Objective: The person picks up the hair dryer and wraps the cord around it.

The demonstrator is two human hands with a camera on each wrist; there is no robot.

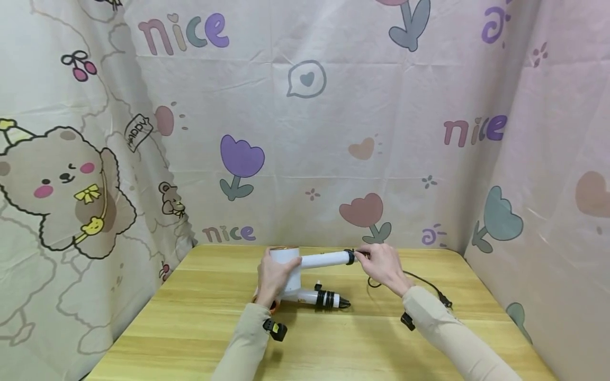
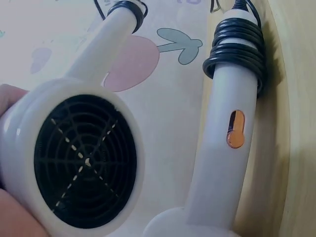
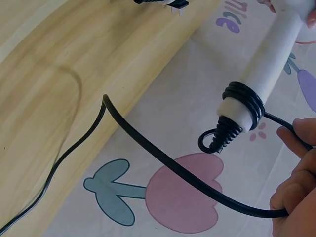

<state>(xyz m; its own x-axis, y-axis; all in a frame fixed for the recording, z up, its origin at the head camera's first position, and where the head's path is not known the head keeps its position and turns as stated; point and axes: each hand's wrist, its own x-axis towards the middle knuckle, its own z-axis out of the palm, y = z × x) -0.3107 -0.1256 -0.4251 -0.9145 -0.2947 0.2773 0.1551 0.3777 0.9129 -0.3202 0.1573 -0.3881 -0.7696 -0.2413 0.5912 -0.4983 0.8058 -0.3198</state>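
Observation:
My left hand [image 1: 271, 278] grips the barrel of a white hair dryer [image 1: 325, 260], held up over the table with its handle pointing right. Its black round grille [image 2: 86, 160] faces the left wrist camera. A few turns of black cord [image 3: 245, 102] circle the handle near its end. Off to the right, my right hand [image 1: 383, 265] pinches this cord between thumb and fingers, and a loose length [image 3: 173, 168] trails from the hand. Below lies a second white hair dryer [image 2: 224, 168], its cord [image 2: 237, 47] wound several times round the handle.
The loose cord ends in a black plug [image 1: 445, 300] on the right of the wooden table [image 1: 200, 328]. A small plug [image 1: 317, 286] stands by the second dryer's wound cord. Printed curtains [image 1: 305, 132] enclose the table at the back and sides.

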